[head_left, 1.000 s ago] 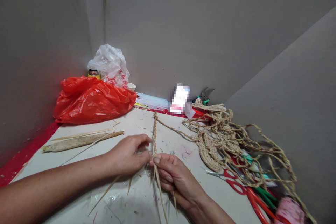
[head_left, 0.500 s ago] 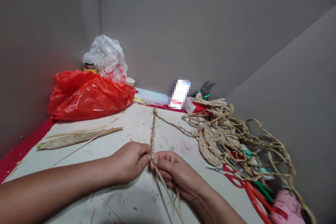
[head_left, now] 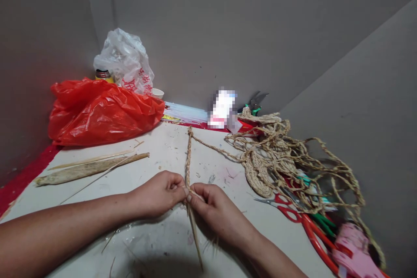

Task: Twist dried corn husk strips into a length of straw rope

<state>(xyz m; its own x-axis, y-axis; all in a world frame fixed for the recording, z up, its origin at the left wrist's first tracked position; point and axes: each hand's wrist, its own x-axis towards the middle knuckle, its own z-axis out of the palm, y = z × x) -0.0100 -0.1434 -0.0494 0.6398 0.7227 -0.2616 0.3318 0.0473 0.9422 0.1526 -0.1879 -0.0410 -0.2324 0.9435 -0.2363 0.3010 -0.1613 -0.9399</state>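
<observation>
A thin plait of dried straw strands point(head_left: 188, 156) runs from a knot near the back edge of the white table toward me. My left hand point(head_left: 163, 193) pinches the lower end of this plait between thumb and fingers. Right beside it, my right hand point(head_left: 213, 208) is closed on the same spot, its thumb pressing the strands. Loose strand ends point(head_left: 195, 239) hang down below the fingers. From the knot a braided cord point(head_left: 216, 150) leads right into a tangled heap of braided cord point(head_left: 270, 152).
A red plastic bag point(head_left: 107, 113) sits at the back left, a white plastic bag point(head_left: 125, 58) behind it. Dried husk point(head_left: 91, 170) and strips lie at left. At right are red-handled scissors point(head_left: 286, 208), a larger red handle point(head_left: 314, 239) and a pink item point(head_left: 355, 252). Green-handled pruners point(head_left: 256, 104) lean at the wall.
The camera view has shifted slightly. My right hand's fingers have curled closer to my left at the plait's end, and the loose strands now hang straighter below.
</observation>
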